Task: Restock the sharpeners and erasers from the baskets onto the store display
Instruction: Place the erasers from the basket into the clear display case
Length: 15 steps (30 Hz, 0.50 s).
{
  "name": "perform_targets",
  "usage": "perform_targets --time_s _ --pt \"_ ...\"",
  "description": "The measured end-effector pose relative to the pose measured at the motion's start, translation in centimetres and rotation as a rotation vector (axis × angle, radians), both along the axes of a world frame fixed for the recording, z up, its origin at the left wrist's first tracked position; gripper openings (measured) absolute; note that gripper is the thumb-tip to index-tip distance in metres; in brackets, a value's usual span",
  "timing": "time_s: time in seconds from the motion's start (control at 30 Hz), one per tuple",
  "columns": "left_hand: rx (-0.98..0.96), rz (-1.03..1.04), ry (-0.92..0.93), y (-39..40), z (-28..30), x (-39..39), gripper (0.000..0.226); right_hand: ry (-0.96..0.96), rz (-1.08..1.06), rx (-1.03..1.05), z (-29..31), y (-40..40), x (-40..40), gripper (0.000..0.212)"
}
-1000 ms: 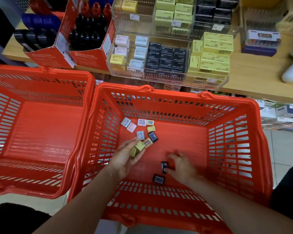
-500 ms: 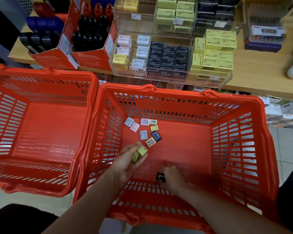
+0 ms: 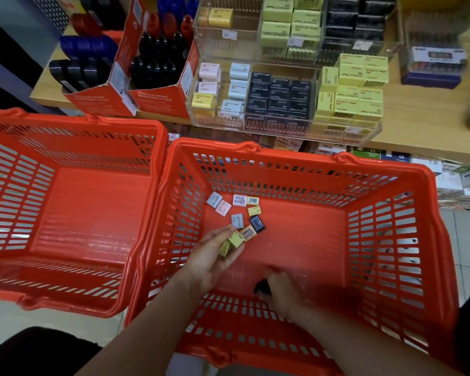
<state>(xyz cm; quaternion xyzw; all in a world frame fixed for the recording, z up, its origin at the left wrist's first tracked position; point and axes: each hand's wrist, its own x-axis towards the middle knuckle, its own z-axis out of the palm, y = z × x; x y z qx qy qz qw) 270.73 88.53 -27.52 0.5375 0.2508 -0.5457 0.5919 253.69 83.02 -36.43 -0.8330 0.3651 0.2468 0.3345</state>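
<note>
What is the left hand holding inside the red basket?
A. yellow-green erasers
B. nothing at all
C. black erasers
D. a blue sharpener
A: the left hand grips a couple of yellow-green erasers above the floor of the right-hand basket, near the loose erasers lying there; the dark item is in the right hand.
</note>
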Motion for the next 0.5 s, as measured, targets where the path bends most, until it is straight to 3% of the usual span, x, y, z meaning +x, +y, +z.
perform_targets --time_s 0.1,0.17,0.23,0.33,0.5 --pt "-0.012 -0.015 0.009 -0.5 0.5 0.6 0.014 -0.073 -0.388 0.088 1.4 -2.4 1.0 0.027" --pt "-0.025 -0.033 -0.005 -1.3 1.6 1.1 0.013 -0.214 -0.722 0.369 3.8 -4.8 2.2 0.018" --pt "-0.036 -0.052 -0.049 -2.4 3.5 1.5 0.012 -0.430 -0.915 0.614 7.6 -7.1 3.3 0.017" --pt "-0.093 -0.130 -0.125 -4.2 7.6 1.8 0.011 -0.697 -0.898 0.647 14.8 -9.3 4.5 0.019" --pt "-0.286 -0.313 -0.228 -6.8 17.0 2.5 0.010 -0.833 -0.807 0.590 24.8 -11.0 5.3 0.018"
